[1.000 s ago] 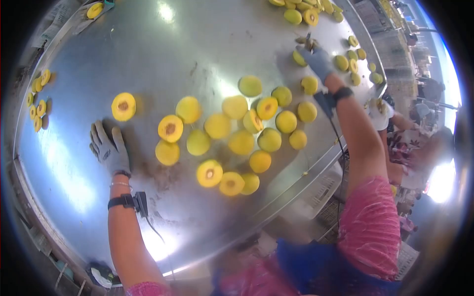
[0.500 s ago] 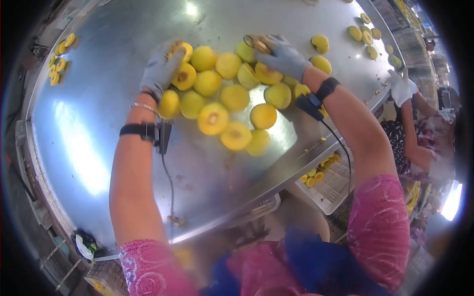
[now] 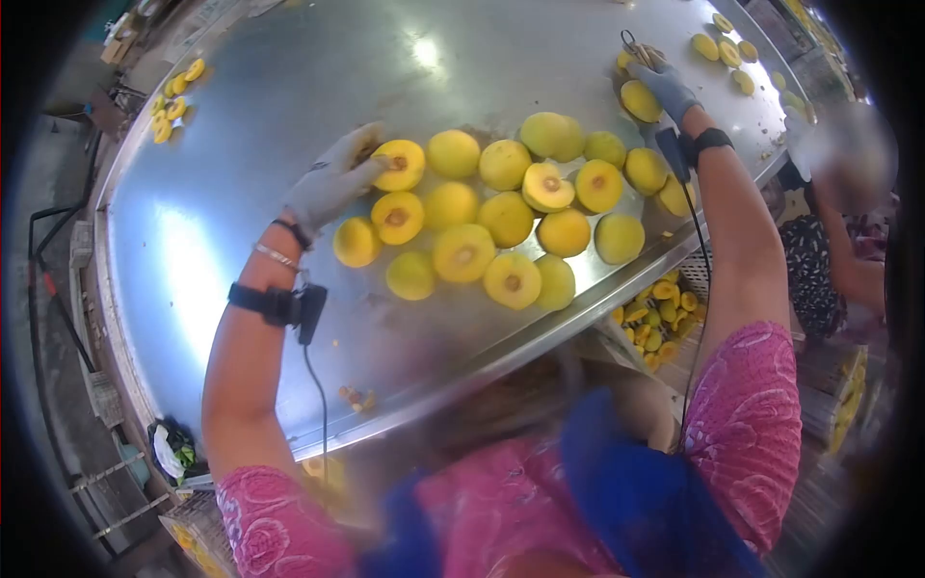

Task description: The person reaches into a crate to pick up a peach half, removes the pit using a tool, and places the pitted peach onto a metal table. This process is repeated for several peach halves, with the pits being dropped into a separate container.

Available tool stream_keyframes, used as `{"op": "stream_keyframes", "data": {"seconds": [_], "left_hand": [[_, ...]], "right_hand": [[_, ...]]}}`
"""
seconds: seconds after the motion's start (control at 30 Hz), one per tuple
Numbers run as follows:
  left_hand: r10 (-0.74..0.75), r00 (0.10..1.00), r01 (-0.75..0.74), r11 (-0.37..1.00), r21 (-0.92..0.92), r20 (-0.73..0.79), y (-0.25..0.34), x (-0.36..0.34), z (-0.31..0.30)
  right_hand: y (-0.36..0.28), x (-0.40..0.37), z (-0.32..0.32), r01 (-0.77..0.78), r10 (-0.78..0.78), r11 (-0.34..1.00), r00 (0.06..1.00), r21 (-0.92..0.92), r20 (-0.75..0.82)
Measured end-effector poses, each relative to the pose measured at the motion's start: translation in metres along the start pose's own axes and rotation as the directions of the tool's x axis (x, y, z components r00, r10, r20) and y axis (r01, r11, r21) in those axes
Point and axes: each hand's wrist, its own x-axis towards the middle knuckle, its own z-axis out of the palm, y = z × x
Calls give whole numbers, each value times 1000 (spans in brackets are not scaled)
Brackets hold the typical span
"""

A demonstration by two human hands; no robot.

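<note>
Halved yellow peaches [image 3: 454, 205] lie in a loose cluster on the metal table, some cut face up with the stone or its hollow showing. At the cluster's left edge, my gloved left hand [image 3: 332, 183] has its thumb on the cut face of a peach half [image 3: 399, 165], gripping it. Farther off to the upper right, my gloved right hand [image 3: 665, 87] is closed round a small tool with a metal loop [image 3: 629, 41] and a brownish handle. A peach half [image 3: 641, 100] lies right under the right hand's fingers.
Small groups of peach halves lie at the far left [image 3: 175, 101] and far right [image 3: 729, 52] of the metal table [image 3: 241, 337]. Below its near edge stands a crate [image 3: 696, 265] with more halves. Another person [image 3: 848, 241] is at the right side.
My right hand has moved right and away from the cluster with the loop tool. Peach halves are spread farther right, and my left hand stays at the cluster's left edge.
</note>
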Motion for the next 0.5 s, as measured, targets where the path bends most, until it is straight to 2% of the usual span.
{"op": "stream_keyframes", "data": {"seconds": [0.07, 0.1, 0.13, 0.17, 0.2, 0.3, 0.4, 0.43, 0.5], "left_hand": [[146, 989, -137, 947, 290, -12, -14, 13, 4], [224, 975, -194, 882, 429, -18, -22, 19, 5], [200, 979, -159, 867, 472, -36, -22, 19, 8], [171, 983, -116, 852, 510, -61, -20, 16, 13], [158, 984, -98, 859, 502, -79, -17, 12, 18], [80, 982, 3, 901, 434, -173, -14, -10, 33], [76, 952, 41, 929, 369, -297, -6, -51, 45], [85, 938, 41, 936, 350, -336, -1, -66, 50], [269, 812, -19, 899, 437, -518, 9, -90, 59]], "right_hand": [[-14, -23, 23, 13, -15, 999, 998, 51, 54], [-41, -48, 33, 48, -45, 998, 994, -28, 95], [-69, -75, 43, 95, -81, 990, 987, -105, 137], [-77, -88, 52, 186, -174, 981, 970, -57, 172], [-81, -97, 63, 275, -268, 961, 941, -8, 208], [-93, -128, 90, 496, -461, 845, 865, -198, 201], [-131, -166, 91, 466, -395, 867, 859, -176, 327], [-135, -178, 93, 459, -395, 864, 873, -206, 286], [-146, -191, 91, 437, -400, 861, 898, -261, 186]]}}
